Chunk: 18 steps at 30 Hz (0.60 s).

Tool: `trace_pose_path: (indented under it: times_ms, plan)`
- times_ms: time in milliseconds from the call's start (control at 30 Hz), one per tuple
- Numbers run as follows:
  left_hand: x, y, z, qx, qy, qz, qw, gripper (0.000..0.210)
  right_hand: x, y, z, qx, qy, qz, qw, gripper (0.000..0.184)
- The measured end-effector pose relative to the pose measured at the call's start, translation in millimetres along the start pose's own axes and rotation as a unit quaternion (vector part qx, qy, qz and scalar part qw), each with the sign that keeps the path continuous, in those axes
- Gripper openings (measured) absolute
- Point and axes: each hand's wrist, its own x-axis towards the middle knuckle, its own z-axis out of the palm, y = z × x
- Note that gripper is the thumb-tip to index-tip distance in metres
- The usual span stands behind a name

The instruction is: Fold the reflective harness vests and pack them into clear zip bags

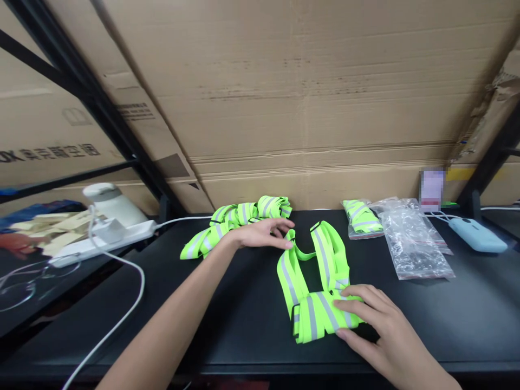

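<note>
In front of me on the black table lies a neon yellow-green reflective harness (322, 314) with silver-grey stripes and black buckles. Its lower part is folded into a flat bundle, and two strap loops stretch away from me. My left hand (264, 234) is at the far end of the left loop, thumb against or just beside the strap, fingers apart. On the right end of the folded bundle rests my right hand (376, 322), its fingers spread over the fabric and its thumb at the near edge. Behind my left hand lie several rolled reflective straps (244, 214).
A bagged reflective strap (363, 218) and clear plastic bags (416, 241) lie at the right, near a light-blue power bank (477, 234) with a cable. At the left are a white power strip (105, 241), a white bottle (116, 205) and glasses (24, 292). Cardboard (304, 108) stands behind.
</note>
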Motion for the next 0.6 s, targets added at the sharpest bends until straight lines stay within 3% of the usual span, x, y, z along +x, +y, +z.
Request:
trace_pose_path:
  times_ms: [67, 167, 233, 367, 600]
  plan:
    - [-5, -10, 0.7, -0.048, -0.052, -0.004, 0.997, 0.054, -1, 1, 0, 0.004, -0.001, 0.001, 1.0, 0.029]
    - [-2, -14, 6.7, -0.081, -0.055, 0.014, 0.995, 0.036, -1, 3, 1, 0.005, -0.001, 0.002, 1.0, 0.029]
    - [3, -10, 13.0, -0.135, -0.035, 0.021, 0.99, 0.039, -2, 5, 2, 0.0, -0.002, 0.002, 1.0, 0.03]
    - [10, 3, 28.6, -0.305, 0.01, 0.02, 0.952, 0.042, -1, 8, 2, -0.013, 0.002, -0.011, 1.0, 0.032]
    - [16, 18, 47.3, -0.324, 0.112, 0.05, 0.938, 0.04, 1, -3, 6, -0.039, 0.036, 0.003, 0.999, 0.033]
